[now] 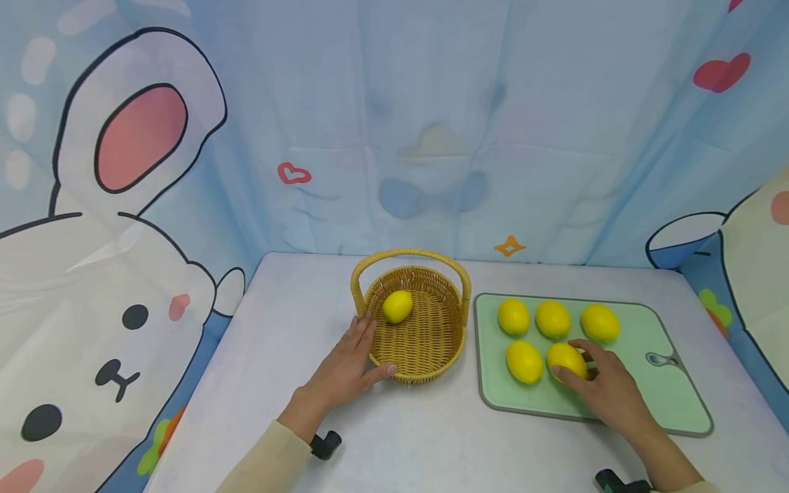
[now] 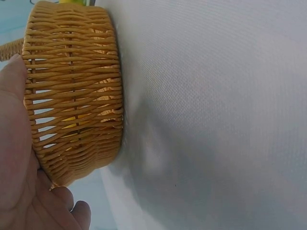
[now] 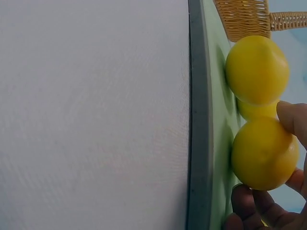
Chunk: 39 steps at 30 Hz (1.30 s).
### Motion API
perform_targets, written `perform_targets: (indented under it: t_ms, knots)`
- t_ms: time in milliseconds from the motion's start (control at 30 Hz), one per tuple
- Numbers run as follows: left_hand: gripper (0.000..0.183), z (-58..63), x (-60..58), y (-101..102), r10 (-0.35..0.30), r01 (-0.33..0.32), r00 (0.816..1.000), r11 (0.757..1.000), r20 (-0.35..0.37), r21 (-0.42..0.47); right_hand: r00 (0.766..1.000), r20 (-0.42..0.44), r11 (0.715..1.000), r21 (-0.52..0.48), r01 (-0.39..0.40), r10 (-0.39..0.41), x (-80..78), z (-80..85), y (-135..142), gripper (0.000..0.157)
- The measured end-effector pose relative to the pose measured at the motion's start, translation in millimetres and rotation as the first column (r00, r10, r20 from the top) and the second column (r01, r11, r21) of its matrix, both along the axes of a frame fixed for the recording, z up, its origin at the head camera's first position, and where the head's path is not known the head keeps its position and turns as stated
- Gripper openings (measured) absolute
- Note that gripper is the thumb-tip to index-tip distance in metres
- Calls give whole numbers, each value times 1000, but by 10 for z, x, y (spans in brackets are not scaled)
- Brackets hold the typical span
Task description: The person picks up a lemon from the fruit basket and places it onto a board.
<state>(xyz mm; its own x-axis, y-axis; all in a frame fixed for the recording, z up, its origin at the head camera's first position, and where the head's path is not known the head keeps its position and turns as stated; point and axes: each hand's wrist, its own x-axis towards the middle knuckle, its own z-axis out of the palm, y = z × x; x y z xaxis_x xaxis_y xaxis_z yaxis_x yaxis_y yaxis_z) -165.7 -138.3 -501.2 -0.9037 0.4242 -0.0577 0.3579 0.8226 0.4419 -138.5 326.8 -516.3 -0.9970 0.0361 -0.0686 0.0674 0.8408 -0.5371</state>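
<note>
A round wicker basket (image 1: 453, 349) with an arched handle stands mid-table, one lemon (image 1: 397, 306) inside it. My left hand (image 1: 345, 363) rests against its left and front side, the fingers fairly straight along the rim and the thumb at the front. The left wrist view shows that thumb touching the rim of the woven wall (image 2: 76, 91). On a green cutting board (image 1: 641, 383), my right hand (image 1: 607, 387) pinches a lemon (image 1: 564, 357) between thumb and fingers. In the right wrist view this lemon (image 3: 264, 153) sits beside another lemon (image 3: 257, 69).
Several other lemons, among them the front-left lemon (image 1: 524, 362) and the back-right lemon (image 1: 600, 323), lie on the board. The board has a grey rim and a hole at its right end. A printed curtain (image 1: 431, 103) hangs behind the white table (image 1: 431, 438).
</note>
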Motion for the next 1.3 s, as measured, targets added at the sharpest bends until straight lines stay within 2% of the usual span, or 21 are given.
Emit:
perform_targets:
  t_ms: [967, 1133, 1300]
  knots:
    - [104, -2, -8, -8, -3, 3, 1000, 1000, -9, 11, 1000, 13, 1000, -8, -6, 6, 3, 17, -3, 87]
    - [103, -5, -11, -9, 0, 0, 1000, 1000, -3, 14, 1000, -5, 1000, -9, -21, 21, -7, 9, -8, 84]
    - [104, -5, -8, -10, 1, -1, 1000, 1000, 5, 26, 997, -73, 999, -19, 31, -32, -3, 4, -20, 81]
